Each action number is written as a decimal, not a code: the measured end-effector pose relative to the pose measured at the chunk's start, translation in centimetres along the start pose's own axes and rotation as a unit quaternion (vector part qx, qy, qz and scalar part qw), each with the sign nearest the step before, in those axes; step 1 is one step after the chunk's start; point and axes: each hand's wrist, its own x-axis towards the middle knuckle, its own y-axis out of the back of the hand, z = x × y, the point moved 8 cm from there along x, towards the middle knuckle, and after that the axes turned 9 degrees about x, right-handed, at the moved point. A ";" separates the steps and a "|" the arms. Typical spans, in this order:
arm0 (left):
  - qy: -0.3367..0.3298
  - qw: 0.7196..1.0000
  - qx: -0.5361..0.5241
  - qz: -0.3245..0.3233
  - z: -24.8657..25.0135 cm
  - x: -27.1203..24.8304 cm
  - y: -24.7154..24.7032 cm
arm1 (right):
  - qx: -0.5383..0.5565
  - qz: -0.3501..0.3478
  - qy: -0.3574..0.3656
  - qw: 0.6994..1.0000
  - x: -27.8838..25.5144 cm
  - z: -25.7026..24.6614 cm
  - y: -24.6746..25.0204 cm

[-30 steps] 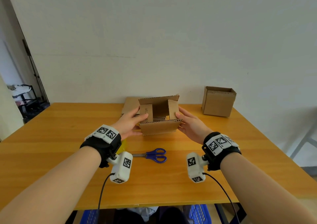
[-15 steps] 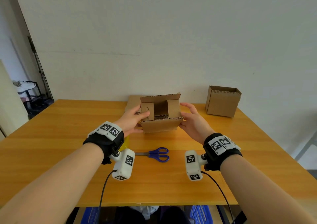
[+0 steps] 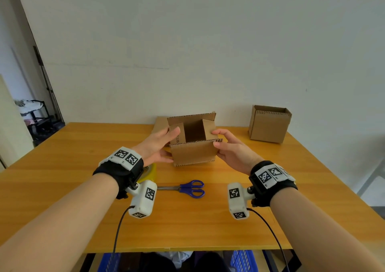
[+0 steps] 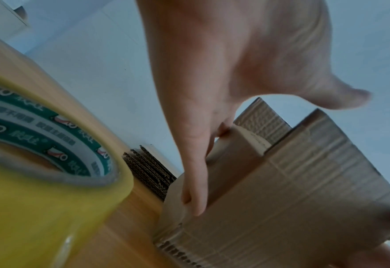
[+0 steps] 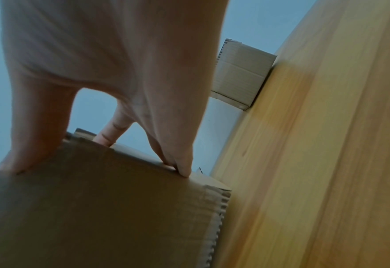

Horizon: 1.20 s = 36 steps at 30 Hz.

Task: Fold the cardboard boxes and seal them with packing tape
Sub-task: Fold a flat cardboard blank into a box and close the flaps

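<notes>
An open cardboard box (image 3: 193, 153) stands mid-table with its top flaps up. My left hand (image 3: 170, 144) lies against its left side with straight fingers (image 4: 196, 163) on the wall and left flap; the thumb sticks out free. My right hand (image 3: 215, 138) grips the right front corner, with the thumb on the front face and the fingers (image 5: 182, 168) on the right side and flap. A yellow roll of packing tape (image 3: 151, 172) lies on the table under my left wrist, large in the left wrist view (image 4: 40, 190).
Blue-handled scissors (image 3: 187, 188) lie in front of the box. A second open box (image 3: 269, 123) stands at the back right by the wall. Flat cardboard sheets (image 3: 160, 123) are stacked behind the held box. The wooden table (image 3: 62, 167) ends just before me.
Both hands stay on the box's sides. My right fingers have curled onto the right flap and corner. The view has shifted and more of the front face shows.
</notes>
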 end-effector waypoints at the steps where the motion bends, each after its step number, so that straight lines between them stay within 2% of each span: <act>1: -0.002 1.000 0.012 -0.012 -0.2 0.1 0.0 | -0.001 0.003 0.001 1.000 0.0 0.0 0.0; 10: -0.001 0.997 0.038 -0.071 -0.4 -0.1 0.0 | -0.002 0.015 -0.004 1.000 -0.3 0.2 0.1; 14: -0.005 0.999 0.023 -0.025 -0.3 -0.1 0.3 | -0.011 0.050 0.003 0.999 -0.3 0.3 0.4; 25: -0.014 0.999 0.020 0.028 -0.5 0.1 0.8 | -0.025 0.087 -0.011 0.996 0.1 0.8 1.2; 36: -0.048 0.994 0.088 0.048 0.4 0.4 0.5 | -0.063 0.125 -0.001 0.990 0.1 0.0 1.9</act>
